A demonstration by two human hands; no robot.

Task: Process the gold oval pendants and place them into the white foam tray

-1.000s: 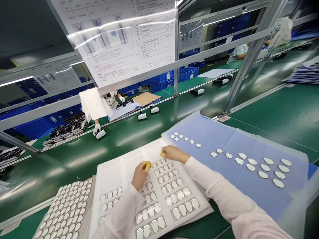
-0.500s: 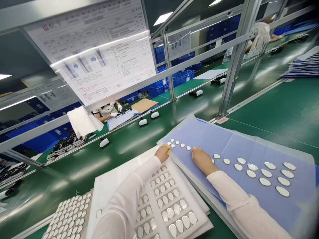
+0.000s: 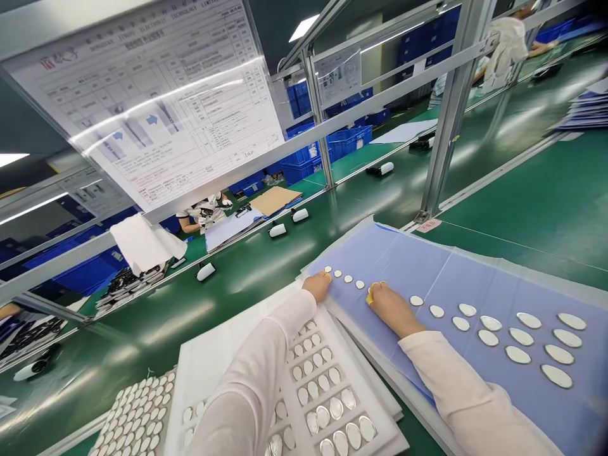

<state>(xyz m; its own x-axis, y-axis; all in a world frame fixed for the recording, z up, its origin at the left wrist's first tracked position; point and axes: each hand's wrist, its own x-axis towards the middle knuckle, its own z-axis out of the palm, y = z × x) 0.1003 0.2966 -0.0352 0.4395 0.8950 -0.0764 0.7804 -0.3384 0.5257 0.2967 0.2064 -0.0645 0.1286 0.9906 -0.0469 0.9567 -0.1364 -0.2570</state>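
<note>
Gleaming oval discs [image 3: 491, 323] lie in rows on a blue sheet [image 3: 451, 278], at 3 o'clock from the right hand [image 3: 394, 310]. The left hand [image 3: 317, 286] and the right's yellow-capped fingers [image 3: 373, 294] curl on the sheet; whether they grasp a disc, I cannot tell.

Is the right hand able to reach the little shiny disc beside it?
Probably yes: the right hand lies on the blue sheet just beside the small silver disc, nothing between them.

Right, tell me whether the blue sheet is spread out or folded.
Spread out: the blue sheet lies open and flat, with rows of metal discs resting on it.
</note>
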